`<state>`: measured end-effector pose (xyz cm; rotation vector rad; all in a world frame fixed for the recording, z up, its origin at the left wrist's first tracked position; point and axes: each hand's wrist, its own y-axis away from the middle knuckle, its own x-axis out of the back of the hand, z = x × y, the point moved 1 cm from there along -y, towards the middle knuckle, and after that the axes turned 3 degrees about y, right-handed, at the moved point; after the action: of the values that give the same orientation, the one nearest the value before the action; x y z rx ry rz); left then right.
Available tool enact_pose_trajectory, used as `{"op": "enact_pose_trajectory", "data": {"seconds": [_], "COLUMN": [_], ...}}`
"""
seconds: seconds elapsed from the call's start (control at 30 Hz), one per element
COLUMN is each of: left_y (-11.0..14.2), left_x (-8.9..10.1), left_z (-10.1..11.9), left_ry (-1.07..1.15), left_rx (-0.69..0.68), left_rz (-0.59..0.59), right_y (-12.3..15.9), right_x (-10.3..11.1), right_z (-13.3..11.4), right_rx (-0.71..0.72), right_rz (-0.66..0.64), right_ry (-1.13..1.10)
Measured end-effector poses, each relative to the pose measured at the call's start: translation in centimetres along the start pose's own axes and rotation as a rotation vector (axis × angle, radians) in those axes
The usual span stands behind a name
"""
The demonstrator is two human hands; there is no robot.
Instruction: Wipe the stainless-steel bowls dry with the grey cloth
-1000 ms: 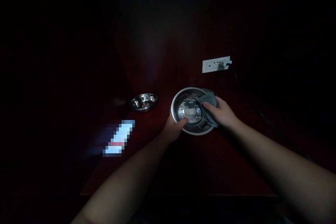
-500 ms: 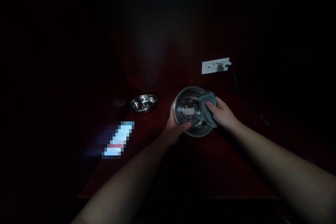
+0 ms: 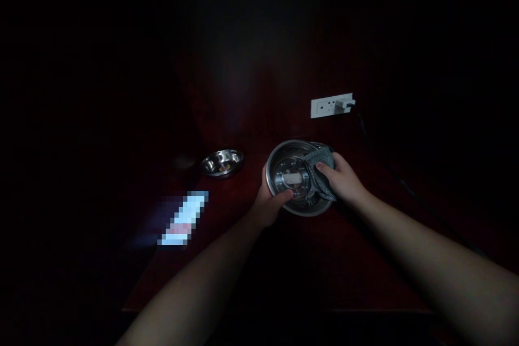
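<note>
A shiny steel bowl is tilted so that I look into it, and a pale patch shows on its bottom. My left hand grips its left side, with the thumb inside over the rim. At the right rim my right hand is closed on a grey-green cloth, its thumb pressing the fabric. The cloth hangs over the rim into the bowl. Part of another round rim seems to show behind the bowl at the upper right, but I cannot make it out.
On the dark red table, a shallow steel dish stands to the left. A lit, blurred-out screen lies nearer me. A white wall socket holds a plug with a dark cable running right. The surroundings are very dark.
The whole view has shifted slightly, so things sit a little lower. The bowl is turned slightly in my hands; both hands keep their holds.
</note>
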<state>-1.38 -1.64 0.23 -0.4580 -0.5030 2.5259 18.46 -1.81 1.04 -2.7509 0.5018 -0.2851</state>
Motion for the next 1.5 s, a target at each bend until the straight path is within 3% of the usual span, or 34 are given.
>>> {"op": "enact_pose_trajectory", "data": {"seconds": [0.27,0.5,0.8,1.2,1.5], "left_y": [0.1,0.0,0.0,-0.5,-0.5], "left_x": [-0.4,-0.7,-0.9,-0.3,-0.5], "left_z": [0.3,0.9,0.8,0.9,1.2], "left_ry": [-0.025,-0.059,-0.073,0.004,0.044], "left_rx": [-0.058,-0.157,-0.179,-0.015,-0.018], "left_rz": [0.070,-0.130,-0.135,-0.081,-0.154], "right_y": [0.0,0.1,-0.4,-0.3,-0.3], "right_x": [0.4,-0.1,0.2,0.3,0.2], "right_z": [-0.4,0.1,0.7,0.5,0.7], "right_rx": [-0.048,-0.174,-0.052,-0.030,-0.006], "right_rz": [-0.024,-0.125,-0.047,-0.066,-0.054], "right_ry": [-0.060,-0.210,0.008,0.051,0.102]}}
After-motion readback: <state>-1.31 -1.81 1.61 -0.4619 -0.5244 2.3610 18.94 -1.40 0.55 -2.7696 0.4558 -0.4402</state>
